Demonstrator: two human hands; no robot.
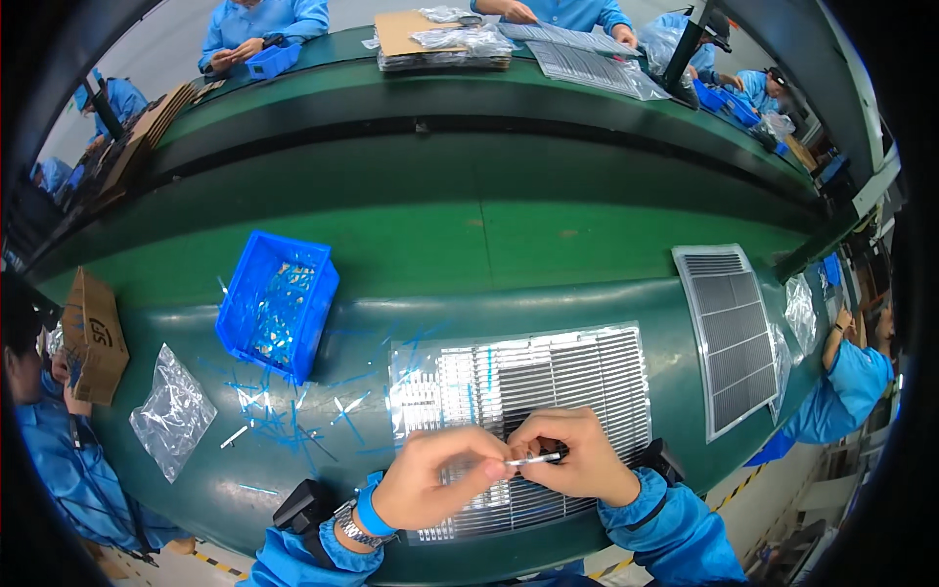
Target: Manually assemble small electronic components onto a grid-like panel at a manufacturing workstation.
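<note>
My left hand (427, 481) and my right hand (577, 454) meet over the near part of the work surface. Between their fingertips is a small slim white-and-dark strip (534, 459), pinched by both; its exact kind is too small to make out. Below them lies a clear plastic sheet tray (614, 367) with rows of narrow slots. Pale strips fill much of its left part, while dark slots show in the middle and right. My hands cover part of its near half. A blue band and a metal watch (356, 526) are on my left wrist.
A blue bin (318, 338) of small pieces stands left, near scattered blue film slivers (293, 421), a loose strip (234, 436) and a clear bag (173, 413). Another slotted tray (729, 338) lies right, a cardboard box (94, 338) far left. Co-workers sit around the tables.
</note>
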